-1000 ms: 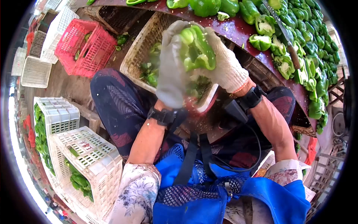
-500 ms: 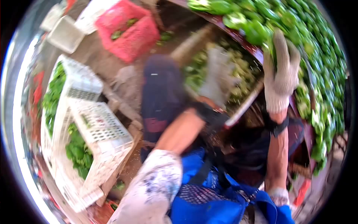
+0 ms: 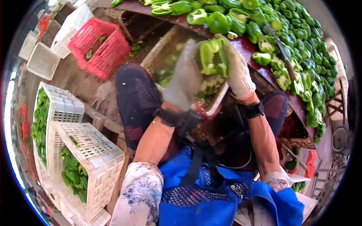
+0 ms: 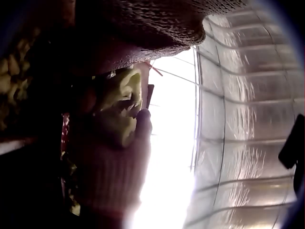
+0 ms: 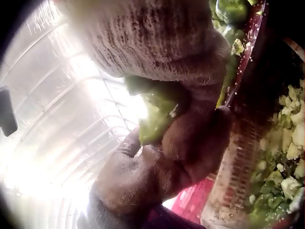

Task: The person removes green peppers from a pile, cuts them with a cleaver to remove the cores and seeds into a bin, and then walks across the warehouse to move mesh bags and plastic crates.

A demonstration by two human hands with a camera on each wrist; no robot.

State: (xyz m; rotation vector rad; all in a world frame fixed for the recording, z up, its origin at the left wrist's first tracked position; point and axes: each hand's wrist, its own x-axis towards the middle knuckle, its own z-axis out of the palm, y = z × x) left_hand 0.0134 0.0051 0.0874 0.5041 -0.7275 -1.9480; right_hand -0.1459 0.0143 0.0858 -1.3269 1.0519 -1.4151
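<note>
A cut-open green bell pepper [image 3: 223, 60] is held up by my gloved right hand [image 3: 239, 73], its hollow side facing my left hand. My gloved left hand [image 3: 184, 77] is motion-blurred just left of the pepper, its fingers extended upward. In the right wrist view, the pepper [image 5: 162, 112] shows between the two gloves, with the left hand [image 5: 128, 179] below it. In the left wrist view, the right thumb [image 4: 144, 121] lies against the pepper's cut edge. Below both hands stands a dirty white crate [image 3: 157, 48] with green and pale pepper scraps in it.
A purple-topped table [image 3: 247, 54] bears a large heap of green peppers [image 3: 298, 28], several cut open. On them lies a knife [image 3: 279, 43]. A pink crate [image 3: 107, 56] stands at the left; white crates [image 3: 100, 158] with peppers stand lower left.
Half a second ago, the right hand was at the peppers on the table and the left was over the scrap crate. Both are now together above the crate, the right with a cut pepper.
</note>
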